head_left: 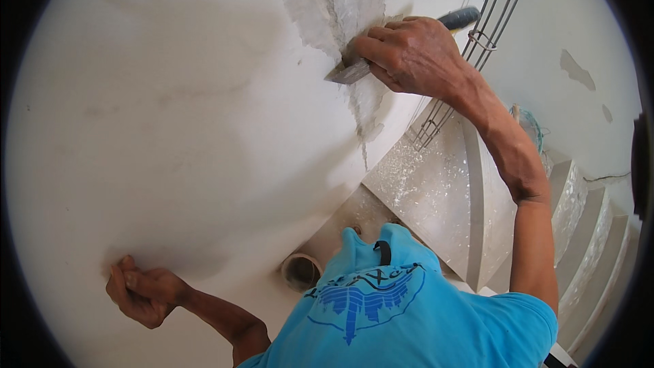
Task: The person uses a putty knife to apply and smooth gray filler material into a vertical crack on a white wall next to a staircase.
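Observation:
My right hand (pixel 409 54) grips a putty knife (pixel 346 73) with a dark handle, its flat blade against a rough grey patch (pixel 320 7) that runs down the white wall (pixel 170 129) as a jagged streak. At lower left, my left hand (pixel 146 289) is curled close to the wall, thumb near the bent fingers; I cannot make out whether anything is inside it, or whether it touches the surface.
Dusty, curving stairs (pixel 422 191) descend along the right. A round container (pixel 302 271) stands below, beside the wall's foot. Long wire rods (pixel 490 0) with ties hang at upper right, near a peeling far wall (pixel 579 68). A greenish object (pixel 531 126) is partly hidden behind my forearm.

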`<control>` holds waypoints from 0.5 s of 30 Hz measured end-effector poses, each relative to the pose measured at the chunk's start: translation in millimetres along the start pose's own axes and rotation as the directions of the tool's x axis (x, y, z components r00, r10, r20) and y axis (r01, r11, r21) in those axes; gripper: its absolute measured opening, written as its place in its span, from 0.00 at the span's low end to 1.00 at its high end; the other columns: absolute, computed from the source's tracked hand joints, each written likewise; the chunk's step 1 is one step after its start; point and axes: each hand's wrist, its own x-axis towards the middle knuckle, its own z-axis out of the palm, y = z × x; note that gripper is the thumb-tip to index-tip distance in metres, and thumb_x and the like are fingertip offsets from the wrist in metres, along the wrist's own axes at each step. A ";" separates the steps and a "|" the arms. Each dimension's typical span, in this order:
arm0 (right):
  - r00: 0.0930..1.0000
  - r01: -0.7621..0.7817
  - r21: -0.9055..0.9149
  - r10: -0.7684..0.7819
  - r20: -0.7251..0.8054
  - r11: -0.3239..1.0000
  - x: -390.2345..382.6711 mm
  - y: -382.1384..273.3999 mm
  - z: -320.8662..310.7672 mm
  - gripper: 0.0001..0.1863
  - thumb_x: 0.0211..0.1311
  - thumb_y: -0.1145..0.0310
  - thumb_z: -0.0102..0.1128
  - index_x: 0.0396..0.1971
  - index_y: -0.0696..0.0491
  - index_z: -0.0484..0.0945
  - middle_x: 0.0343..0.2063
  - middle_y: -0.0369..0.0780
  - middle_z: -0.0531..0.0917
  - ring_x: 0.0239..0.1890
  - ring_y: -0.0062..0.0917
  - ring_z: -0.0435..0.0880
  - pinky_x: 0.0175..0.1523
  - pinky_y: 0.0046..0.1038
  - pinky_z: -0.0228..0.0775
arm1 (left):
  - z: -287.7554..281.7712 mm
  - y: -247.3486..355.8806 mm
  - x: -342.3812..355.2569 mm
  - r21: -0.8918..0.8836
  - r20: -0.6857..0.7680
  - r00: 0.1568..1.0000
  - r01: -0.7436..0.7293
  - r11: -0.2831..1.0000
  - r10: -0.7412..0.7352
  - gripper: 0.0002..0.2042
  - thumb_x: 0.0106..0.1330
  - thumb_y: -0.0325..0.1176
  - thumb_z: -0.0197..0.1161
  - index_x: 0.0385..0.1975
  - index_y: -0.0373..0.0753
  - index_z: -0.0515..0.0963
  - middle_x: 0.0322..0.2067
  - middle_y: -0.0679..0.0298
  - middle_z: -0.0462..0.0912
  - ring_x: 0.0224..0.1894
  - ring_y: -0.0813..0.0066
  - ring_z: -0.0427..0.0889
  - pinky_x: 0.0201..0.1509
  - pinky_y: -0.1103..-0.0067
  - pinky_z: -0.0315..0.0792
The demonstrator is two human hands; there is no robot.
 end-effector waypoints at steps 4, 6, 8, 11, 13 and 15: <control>0.999 -0.040 -0.027 0.041 0.022 0.999 -2.1 -0.7 -10.4 0.05 0.54 0.72 0.62 0.32 0.49 0.78 0.21 0.32 0.81 0.22 0.21 0.82 0.26 0.23 0.74 | -3.9 -4.0 2.3 0.011 0.008 1.000 -0.019 1.000 0.018 0.08 0.65 0.20 0.54 0.38 0.21 0.78 0.24 0.52 0.79 0.24 0.71 0.74 0.24 0.80 0.68; 0.992 -0.117 -0.042 0.119 0.050 0.992 1.0 6.1 -26.1 0.06 0.54 0.72 0.62 0.32 0.49 0.78 0.21 0.33 0.81 0.22 0.21 0.82 0.27 0.24 0.74 | -6.0 -4.9 0.9 0.003 0.002 1.000 -0.003 1.000 0.003 0.08 0.65 0.20 0.54 0.38 0.20 0.78 0.24 0.52 0.79 0.24 0.71 0.74 0.24 0.80 0.69; 0.998 -0.049 -0.015 0.048 -0.029 0.999 1.0 -1.3 -4.3 0.05 0.55 0.71 0.62 0.32 0.49 0.78 0.21 0.33 0.81 0.21 0.21 0.82 0.26 0.24 0.73 | -2.8 -3.2 0.9 -0.005 0.000 1.000 -0.008 1.000 0.008 0.08 0.65 0.20 0.54 0.38 0.21 0.78 0.24 0.51 0.79 0.24 0.71 0.74 0.23 0.80 0.68; 0.999 -0.038 0.004 0.038 0.014 0.999 -3.9 -5.5 -4.0 0.03 0.56 0.71 0.61 0.31 0.49 0.78 0.21 0.33 0.81 0.21 0.20 0.82 0.25 0.23 0.73 | -0.7 -3.6 1.1 -0.019 -0.001 1.000 -0.011 1.000 0.011 0.08 0.65 0.20 0.54 0.38 0.21 0.78 0.24 0.51 0.79 0.23 0.71 0.74 0.23 0.81 0.68; 1.000 -0.023 -0.008 0.023 -0.010 1.000 -7.1 -5.0 -2.3 0.03 0.56 0.71 0.61 0.31 0.49 0.78 0.21 0.33 0.82 0.21 0.21 0.82 0.25 0.24 0.73 | -0.9 -3.8 0.4 -0.015 -0.002 1.000 -0.006 1.000 0.006 0.08 0.64 0.20 0.55 0.37 0.21 0.78 0.24 0.51 0.79 0.24 0.71 0.74 0.23 0.81 0.68; 0.991 -0.126 -0.018 0.126 0.035 0.992 -3.8 1.9 -16.9 0.04 0.55 0.72 0.61 0.31 0.49 0.78 0.22 0.33 0.82 0.22 0.22 0.82 0.26 0.25 0.73 | -4.5 -2.6 0.9 0.005 -0.001 1.000 0.009 1.000 -0.009 0.08 0.64 0.20 0.55 0.37 0.21 0.78 0.24 0.52 0.79 0.24 0.71 0.74 0.23 0.80 0.68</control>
